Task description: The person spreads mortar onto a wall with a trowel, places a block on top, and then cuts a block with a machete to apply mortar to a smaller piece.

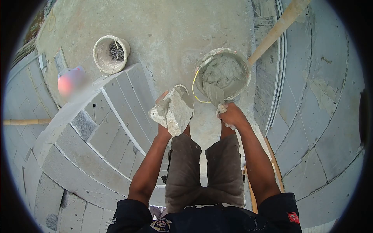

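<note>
My left hand (162, 97) is wrapped round a rough, pale chunk of block (178, 116) with grey mortar on its upper part. Most of that hand is hidden beneath the chunk. Closed round the handle of a trowel (215, 94) is my right hand (232, 115), just below the mortar bucket. The trowel's blade lies at the bucket's lower rim, coated in mortar. Wet grey mortar (225, 72) fills much of the bucket (248, 79), whose yellow handle hangs down its left side.
A second bucket (100, 58) holding nails or similar metal bits stands at the upper left by a block wall (116, 120). Another block wall (330, 97) rises at the right, with a wooden pole (278, 31) leaning there. A blurred pinkish shape (70, 81) is at the left.
</note>
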Demonstrator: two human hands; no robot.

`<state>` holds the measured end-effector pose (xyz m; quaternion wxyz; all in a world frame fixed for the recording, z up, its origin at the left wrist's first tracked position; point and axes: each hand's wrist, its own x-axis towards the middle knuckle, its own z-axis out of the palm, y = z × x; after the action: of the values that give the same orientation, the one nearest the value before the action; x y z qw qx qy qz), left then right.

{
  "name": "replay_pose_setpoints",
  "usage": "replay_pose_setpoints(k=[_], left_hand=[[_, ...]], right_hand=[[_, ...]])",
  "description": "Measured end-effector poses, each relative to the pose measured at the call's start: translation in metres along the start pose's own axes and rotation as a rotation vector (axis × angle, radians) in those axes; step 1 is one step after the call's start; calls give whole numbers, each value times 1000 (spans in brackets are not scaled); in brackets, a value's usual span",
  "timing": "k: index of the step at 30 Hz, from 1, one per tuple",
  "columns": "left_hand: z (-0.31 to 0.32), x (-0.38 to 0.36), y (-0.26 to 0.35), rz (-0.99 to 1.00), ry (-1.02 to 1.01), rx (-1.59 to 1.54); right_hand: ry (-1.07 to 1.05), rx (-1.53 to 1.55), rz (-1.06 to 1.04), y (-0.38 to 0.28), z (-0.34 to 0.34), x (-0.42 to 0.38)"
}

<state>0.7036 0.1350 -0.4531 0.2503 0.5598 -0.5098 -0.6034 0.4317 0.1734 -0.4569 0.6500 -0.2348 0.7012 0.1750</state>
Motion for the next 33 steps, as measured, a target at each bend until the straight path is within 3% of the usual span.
replay_pose_setpoints(k=[5,7,9,15,18,24,25,27,33], left_hand=[[2,-2,1,109,30,146],[7,3,7,135,10,140],[16,5,14,148,-17,134],[58,0,5,-108,-134,190],[90,-1,13,39,19,446],[134,5,12,-109,143,-6],[132,1,3,108,92,396],[132,-8,4,330,30,797],[133,-23,-6,131,11,728]], right_hand=[[-83,435,-33,49,21,-19],[247,343,-408,76,42,-33],[291,385,-459,88,53,-61],[477,388,-632,87,53,-142],[588,405,-661,80,67,-158],[701,460,-654,77,95,-166],[702,468,-655,80,97,-169],[711,479,-664,89,101,-176],[678,380,-669,137,111,-212]])
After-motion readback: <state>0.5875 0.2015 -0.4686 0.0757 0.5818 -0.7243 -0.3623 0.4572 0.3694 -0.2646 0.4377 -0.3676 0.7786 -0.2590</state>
